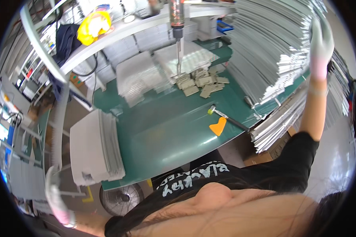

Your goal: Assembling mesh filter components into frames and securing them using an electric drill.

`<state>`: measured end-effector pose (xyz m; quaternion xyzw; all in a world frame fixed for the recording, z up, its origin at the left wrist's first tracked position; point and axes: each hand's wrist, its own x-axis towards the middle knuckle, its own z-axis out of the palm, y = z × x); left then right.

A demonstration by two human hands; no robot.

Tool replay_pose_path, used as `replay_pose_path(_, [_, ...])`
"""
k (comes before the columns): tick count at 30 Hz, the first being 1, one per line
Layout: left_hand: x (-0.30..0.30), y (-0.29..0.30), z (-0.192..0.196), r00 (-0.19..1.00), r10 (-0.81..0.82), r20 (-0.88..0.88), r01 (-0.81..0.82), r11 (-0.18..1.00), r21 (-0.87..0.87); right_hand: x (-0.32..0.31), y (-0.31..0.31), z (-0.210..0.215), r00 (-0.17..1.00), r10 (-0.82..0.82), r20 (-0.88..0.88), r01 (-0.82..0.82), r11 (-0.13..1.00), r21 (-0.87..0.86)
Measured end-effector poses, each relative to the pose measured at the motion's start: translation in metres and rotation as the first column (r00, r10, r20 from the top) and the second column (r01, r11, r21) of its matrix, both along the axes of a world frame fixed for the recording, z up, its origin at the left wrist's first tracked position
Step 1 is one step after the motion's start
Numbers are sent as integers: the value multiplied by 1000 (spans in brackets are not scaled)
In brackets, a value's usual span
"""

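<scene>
My right hand (320, 45), in a white glove with pink cuff, is raised high at the upper right and rests flat against a tall leaning stack of grey-white flat sheets (265, 51). My left hand (55, 197), also gloved, hangs low at the lower left, blurred, near the corner of another stack of grey sheets (95, 146) on the left end of the green table (166, 130); whether it touches or holds anything cannot be told.
On the table lie a small mallet with a yellow-green head (217, 113), an orange scraper (218, 127), a pile of tan cardboard pieces (201, 82) and more sheet stacks (142, 75). A hanging tool (178, 35) drops from the shelf. A fan (120, 198) stands under the table.
</scene>
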<state>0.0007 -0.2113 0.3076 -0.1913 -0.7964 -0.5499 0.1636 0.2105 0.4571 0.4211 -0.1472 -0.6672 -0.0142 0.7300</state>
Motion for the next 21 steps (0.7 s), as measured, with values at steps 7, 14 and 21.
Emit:
replay_pose_path(7, [22, 174, -122, 979, -203, -31, 123, 699, -704, -85, -127, -242, 618, 569, 542, -536, 810, -239])
replay_pose_path(14, [19, 213, -261, 775, -412, 479, 632, 489, -601, -165, -168, -405, 174, 619, 765, -234, 781, -579])
replay_pose_path(21, [-73, 240, -274, 904, -413, -108, 240, 701, -671, -229, -128, -411, 36, 351, 936, -236, 913, -333])
